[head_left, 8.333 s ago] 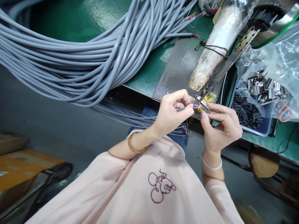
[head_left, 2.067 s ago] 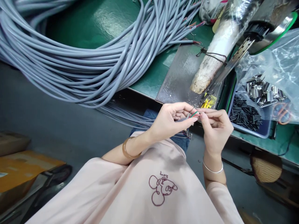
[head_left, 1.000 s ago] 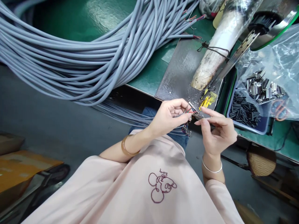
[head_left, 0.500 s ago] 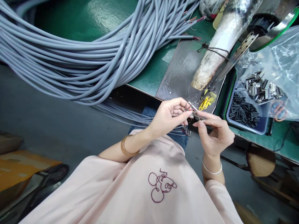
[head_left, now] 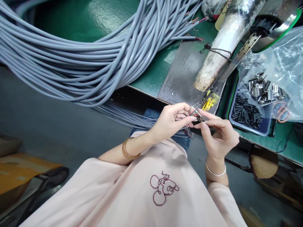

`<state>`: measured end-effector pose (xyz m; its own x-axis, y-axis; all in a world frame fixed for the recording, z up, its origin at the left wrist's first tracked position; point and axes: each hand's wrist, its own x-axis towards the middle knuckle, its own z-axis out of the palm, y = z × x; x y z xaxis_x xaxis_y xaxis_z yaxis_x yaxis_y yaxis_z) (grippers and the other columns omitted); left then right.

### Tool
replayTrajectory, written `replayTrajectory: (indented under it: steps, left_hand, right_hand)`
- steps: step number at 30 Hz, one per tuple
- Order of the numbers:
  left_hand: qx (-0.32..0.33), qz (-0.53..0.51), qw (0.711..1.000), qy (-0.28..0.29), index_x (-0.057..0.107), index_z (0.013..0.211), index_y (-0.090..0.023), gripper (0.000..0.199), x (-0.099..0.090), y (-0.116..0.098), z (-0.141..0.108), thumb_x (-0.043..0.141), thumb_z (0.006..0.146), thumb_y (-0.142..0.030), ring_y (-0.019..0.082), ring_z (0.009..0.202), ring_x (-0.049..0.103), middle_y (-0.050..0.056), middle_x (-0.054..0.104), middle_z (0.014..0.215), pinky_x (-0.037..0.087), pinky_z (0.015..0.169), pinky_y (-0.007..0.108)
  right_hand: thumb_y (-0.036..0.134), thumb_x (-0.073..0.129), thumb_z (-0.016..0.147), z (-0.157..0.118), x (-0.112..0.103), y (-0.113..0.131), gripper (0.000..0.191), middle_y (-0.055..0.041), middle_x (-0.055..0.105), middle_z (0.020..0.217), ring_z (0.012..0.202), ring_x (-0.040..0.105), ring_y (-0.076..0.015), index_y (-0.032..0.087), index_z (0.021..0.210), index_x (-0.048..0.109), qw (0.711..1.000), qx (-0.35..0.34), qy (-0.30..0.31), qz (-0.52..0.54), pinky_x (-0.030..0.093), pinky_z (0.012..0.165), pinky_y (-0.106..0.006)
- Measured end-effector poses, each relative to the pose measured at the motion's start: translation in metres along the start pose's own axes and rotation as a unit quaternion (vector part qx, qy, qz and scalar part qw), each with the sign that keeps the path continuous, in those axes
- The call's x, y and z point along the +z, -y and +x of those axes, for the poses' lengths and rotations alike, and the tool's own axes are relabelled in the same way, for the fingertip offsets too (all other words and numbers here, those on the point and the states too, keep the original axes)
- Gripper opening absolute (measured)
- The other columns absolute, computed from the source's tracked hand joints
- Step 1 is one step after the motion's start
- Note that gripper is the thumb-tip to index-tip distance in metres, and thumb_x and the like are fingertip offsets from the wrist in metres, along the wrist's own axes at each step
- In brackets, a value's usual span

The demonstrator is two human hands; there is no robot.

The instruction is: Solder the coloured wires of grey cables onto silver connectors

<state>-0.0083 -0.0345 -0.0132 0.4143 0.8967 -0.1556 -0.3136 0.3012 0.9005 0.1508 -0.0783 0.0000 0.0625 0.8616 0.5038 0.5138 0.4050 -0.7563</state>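
Pinched between the thumb and fingers of my left hand [head_left: 169, 121] is a small metal cable connector [head_left: 195, 110] with thin red and green wires at its near side. My right hand [head_left: 220, 135] grips slim metal tweezers [head_left: 202, 119] between thumb and fingers, their tips close against the connector and wires. Fingertips cover much of both, so I cannot tell whether the tips touch a wire. Just below my hands, another wired connector [head_left: 188, 132] hangs at the end of grey cables over my lap.
A large bundle of grey cables [head_left: 113, 56] lies across the green table. Beyond my hands are a dark metal plate [head_left: 180, 69], a wrapped white post [head_left: 213, 69] and yellow clips [head_left: 208, 103]. To the right, a blue tray [head_left: 267, 127] holds black tubes and metal connectors.
Both hands have dropped slightly toward me along with the connector and tweezers. The connector now shows more clearly between the fingers.
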Motion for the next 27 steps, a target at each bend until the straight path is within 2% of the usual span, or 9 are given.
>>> replayTrajectory:
  steps: [3, 8, 14, 16, 20, 27]
  left_hand:
    - [-0.012, -0.028, 1.000, -0.008, 0.063, 0.090, -0.013, 0.021, -0.0021, 0.0013, 0.0025, 0.078, 0.081, -0.024, 0.010, 0.065, 0.073, 0.000, 0.069, 0.075, 0.061, 0.066, 0.017]
    - [-0.004, -0.032, 0.999, -0.002, 0.063, 0.091, -0.012, 0.022, -0.0057, 0.0010, 0.0045, 0.078, 0.082, -0.026, 0.010, 0.066, 0.073, 0.001, 0.071, 0.077, 0.061, 0.065, 0.017]
    - [-0.014, -0.029, 0.999, 0.008, 0.062, 0.089, -0.012, 0.019, -0.0037, -0.0009, 0.0032, 0.077, 0.083, -0.021, 0.009, 0.065, 0.073, -0.001, 0.070, 0.075, 0.059, 0.064, 0.014]
    - [-0.015, -0.032, 0.999, 0.011, 0.062, 0.089, -0.012, 0.019, -0.0022, -0.0002, 0.0026, 0.077, 0.082, -0.021, 0.008, 0.065, 0.073, -0.001, 0.070, 0.076, 0.060, 0.065, 0.014]
    - [-0.014, -0.038, 0.999, 0.015, 0.063, 0.090, -0.013, 0.019, -0.0015, 0.0019, 0.0027, 0.077, 0.082, -0.022, 0.009, 0.066, 0.073, -0.001, 0.070, 0.076, 0.061, 0.067, 0.016]
    - [-0.008, -0.023, 1.000, 0.003, 0.061, 0.090, -0.013, 0.023, -0.0045, 0.0027, 0.0036, 0.078, 0.082, -0.027, 0.010, 0.066, 0.074, 0.000, 0.071, 0.077, 0.060, 0.064, 0.016]
  right_hand:
    - [0.006, 0.071, 0.082, -0.0001, -0.0011, 0.0023, 0.020, -0.0024, 0.080, 0.103, 0.095, 0.078, -0.0231, 0.022, 0.092, 0.068, 1.000, -0.019, 0.005, -0.011, 0.065, 0.073, -0.034]
    - [0.004, 0.073, 0.081, 0.0001, -0.0039, 0.0022, 0.026, -0.0010, 0.079, 0.107, 0.089, 0.079, -0.0188, 0.023, 0.098, 0.071, 0.989, -0.108, 0.030, -0.101, 0.063, 0.068, -0.027]
    - [0.004, 0.072, 0.081, 0.0006, -0.0053, -0.0019, 0.024, -0.0041, 0.079, 0.110, 0.098, 0.078, -0.0227, 0.022, 0.097, 0.069, 0.993, -0.083, 0.000, -0.079, 0.064, 0.075, -0.032]
    - [0.005, 0.071, 0.082, 0.0023, -0.0045, -0.0006, 0.022, -0.0042, 0.079, 0.111, 0.100, 0.077, -0.0229, 0.022, 0.095, 0.068, 0.994, -0.077, 0.013, -0.076, 0.064, 0.076, -0.033]
    - [0.007, 0.070, 0.083, 0.0040, -0.0039, 0.0022, 0.019, -0.0024, 0.079, 0.107, 0.094, 0.078, -0.0200, 0.023, 0.092, 0.067, 0.994, -0.060, 0.039, -0.081, 0.064, 0.073, -0.030]
    - [0.004, 0.072, 0.080, -0.0008, -0.0065, -0.0023, 0.024, -0.0019, 0.080, 0.104, 0.087, 0.078, -0.0177, 0.022, 0.095, 0.068, 0.995, -0.068, 0.018, -0.071, 0.063, 0.073, -0.029]
